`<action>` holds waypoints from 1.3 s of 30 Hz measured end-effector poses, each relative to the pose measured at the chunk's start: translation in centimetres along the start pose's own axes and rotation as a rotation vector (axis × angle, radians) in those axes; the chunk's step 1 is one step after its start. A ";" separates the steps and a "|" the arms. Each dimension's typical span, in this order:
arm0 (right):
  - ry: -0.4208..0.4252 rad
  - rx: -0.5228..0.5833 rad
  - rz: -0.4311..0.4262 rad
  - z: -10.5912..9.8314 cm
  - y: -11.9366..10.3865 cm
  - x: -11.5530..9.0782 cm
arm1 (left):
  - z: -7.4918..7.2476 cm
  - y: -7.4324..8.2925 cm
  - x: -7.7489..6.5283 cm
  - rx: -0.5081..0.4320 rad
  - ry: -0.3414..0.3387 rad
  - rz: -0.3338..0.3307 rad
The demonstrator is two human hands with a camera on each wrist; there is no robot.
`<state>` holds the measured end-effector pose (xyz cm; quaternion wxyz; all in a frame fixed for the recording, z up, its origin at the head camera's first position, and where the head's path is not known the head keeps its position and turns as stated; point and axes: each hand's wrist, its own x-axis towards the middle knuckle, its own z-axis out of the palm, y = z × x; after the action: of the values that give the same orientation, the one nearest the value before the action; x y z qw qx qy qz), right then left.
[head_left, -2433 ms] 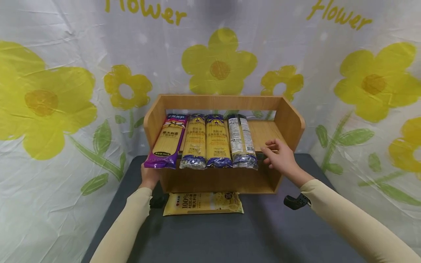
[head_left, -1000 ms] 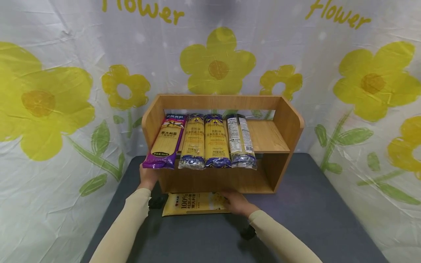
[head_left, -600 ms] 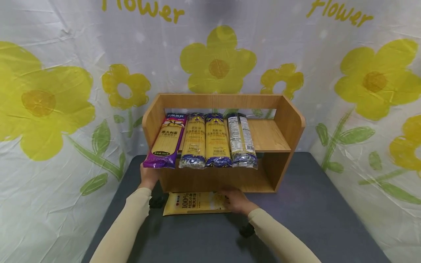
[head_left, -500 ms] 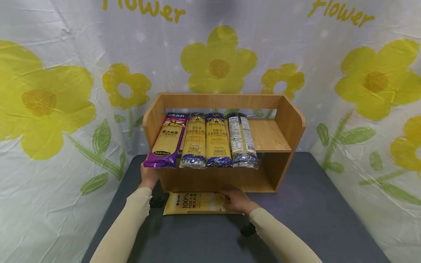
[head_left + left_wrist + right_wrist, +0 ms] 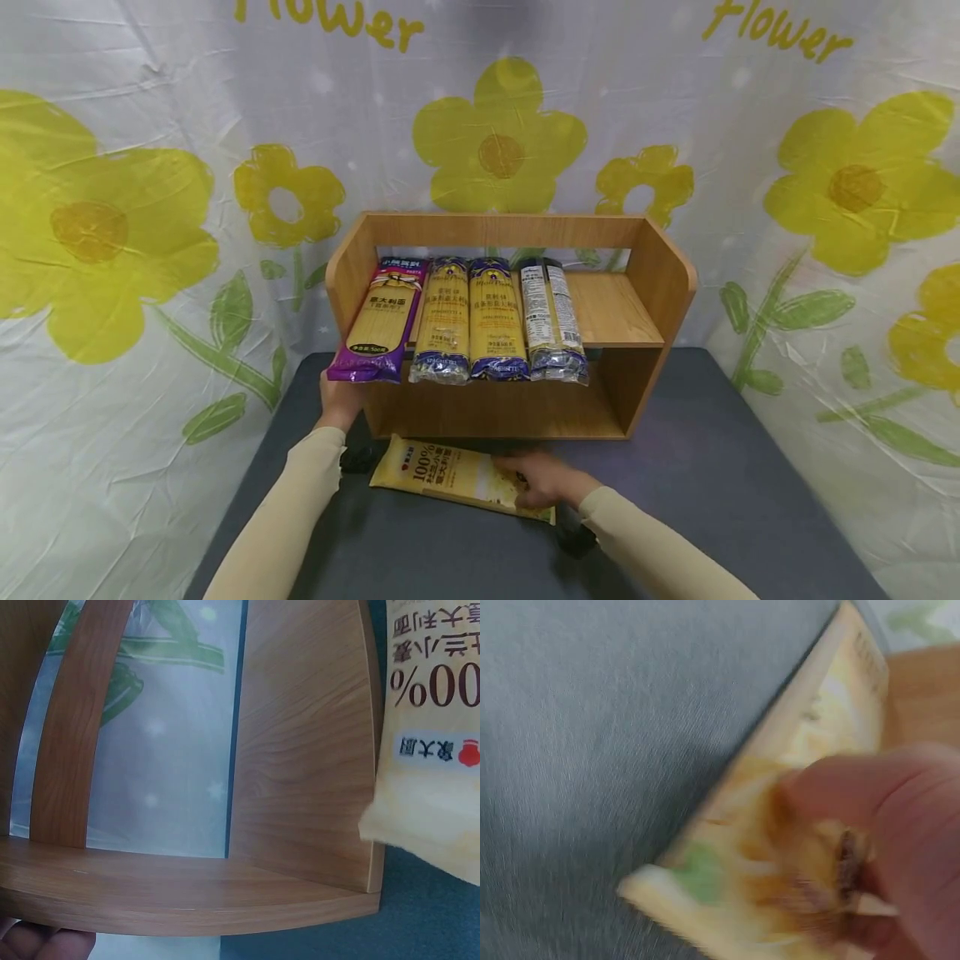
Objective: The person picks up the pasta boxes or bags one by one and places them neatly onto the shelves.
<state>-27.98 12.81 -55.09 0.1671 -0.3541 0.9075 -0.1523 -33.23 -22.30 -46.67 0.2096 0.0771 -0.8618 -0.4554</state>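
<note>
A yellow bag of spaghetti (image 5: 450, 477) lies slantwise on the dark table before the wooden shelf (image 5: 495, 417). My right hand (image 5: 543, 479) grips its right end. The right wrist view, blurred, shows the thumb (image 5: 840, 787) on the bag's printed face. At the shelf's left side, my left hand (image 5: 341, 404) holds the side panel, partly hidden under a purple spaghetti bag (image 5: 378, 325). Curled fingertips (image 5: 52, 943) show at the panel's edge in the left wrist view.
On the upper board, beside the purple bag, lie two yellow-and-blue spaghetti bags (image 5: 442, 317) and one with a white label (image 5: 551, 317). Their ends overhang the front edge. Bare board (image 5: 611, 308) shows at the right. A flowered curtain (image 5: 495, 108) hangs behind.
My right hand has come down from the shelf's right side to the yellow bag on the table. That bag's right end has swung toward me. The left hand stays put.
</note>
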 end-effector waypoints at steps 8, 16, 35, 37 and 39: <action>-0.069 0.010 -0.061 0.1 -1.8 -1.7 | -0.1 0.3 -0.2 0.006 0.001 -0.001; -0.120 0.134 -0.032 1.4 -4.2 -3.4 | 0.3 -0.2 -0.4 -0.061 0.032 0.003; -0.326 1.045 0.012 1.8 -4.3 -9.0 | 0.1 -0.1 -0.2 -0.037 -0.008 -0.046; -0.329 1.123 -0.006 2.4 -3.9 -9.8 | 0.1 -0.1 -0.2 -0.019 -0.010 -0.042; -0.345 1.201 -0.004 2.8 -3.7 -10.6 | 0.1 -0.2 -0.2 -0.026 -0.011 -0.048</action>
<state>-17.28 17.16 -54.13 0.4809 -0.2197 0.6227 -0.5768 -33.12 -22.28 -46.95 0.1947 0.0924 -0.8550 -0.4718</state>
